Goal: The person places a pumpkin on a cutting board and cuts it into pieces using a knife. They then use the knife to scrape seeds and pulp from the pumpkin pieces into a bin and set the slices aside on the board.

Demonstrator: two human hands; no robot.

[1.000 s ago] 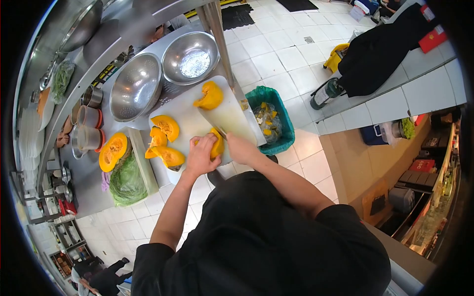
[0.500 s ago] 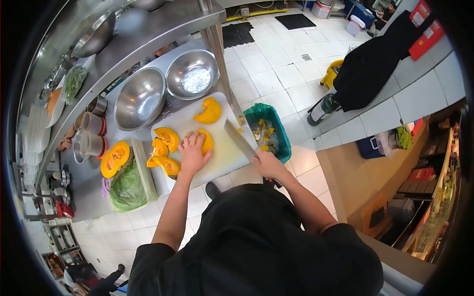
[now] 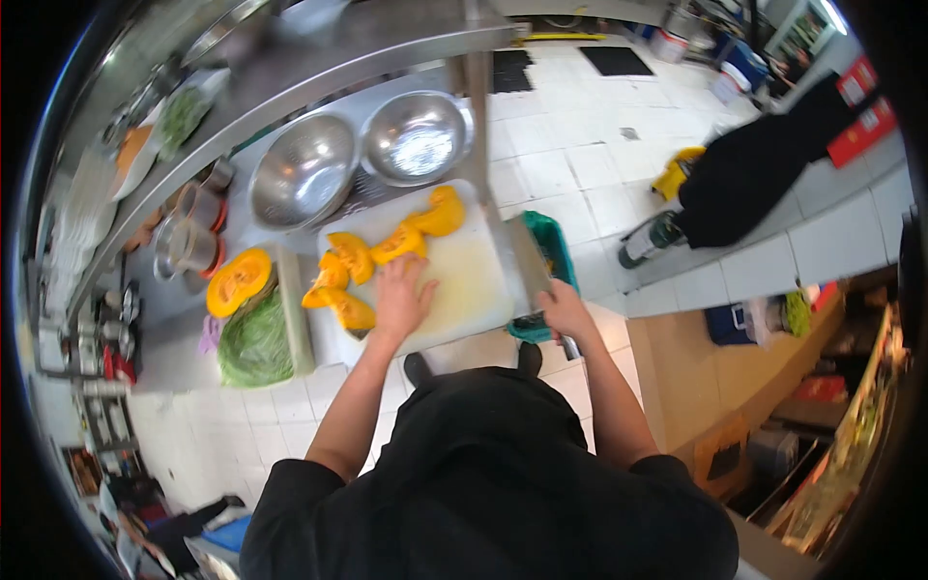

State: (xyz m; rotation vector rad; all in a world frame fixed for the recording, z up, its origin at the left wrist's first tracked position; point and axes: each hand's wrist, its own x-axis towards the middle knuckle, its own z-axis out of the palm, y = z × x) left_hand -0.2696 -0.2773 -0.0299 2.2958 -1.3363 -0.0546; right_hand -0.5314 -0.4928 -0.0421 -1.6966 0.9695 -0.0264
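Person: seen from above, dark top fills the near part of the view; face not shown.
Right hand (image 3: 564, 311): at the near right edge of the cutting board (image 3: 474, 280), fingers clenched round the handle of a cleaver (image 3: 530, 261); the handle itself is hidden inside the fist.
Cleaver: broad blade runs away from the hand along the board's right edge, blurred, partly in front of the green bin (image 3: 558, 253).
Left hand (image 3: 401, 298): flat on the board, fingers spread and released, fingertips touching a pumpkin wedge (image 3: 398, 244); whether it presses down cannot be told.
Other pumpkin pieces: three wedges (image 3: 336, 290) bunched just left of the hand, one more (image 3: 440, 215) at the board's far right corner.
Tray at left: holds a halved pumpkin (image 3: 238, 281) and a green cabbage (image 3: 253, 340), its near end cut off by blur.
Far: two steel bowls (image 3: 360, 158) beyond the board, under a shelf post (image 3: 480, 106).
Far left: small containers (image 3: 191, 237), contents too small to make out.
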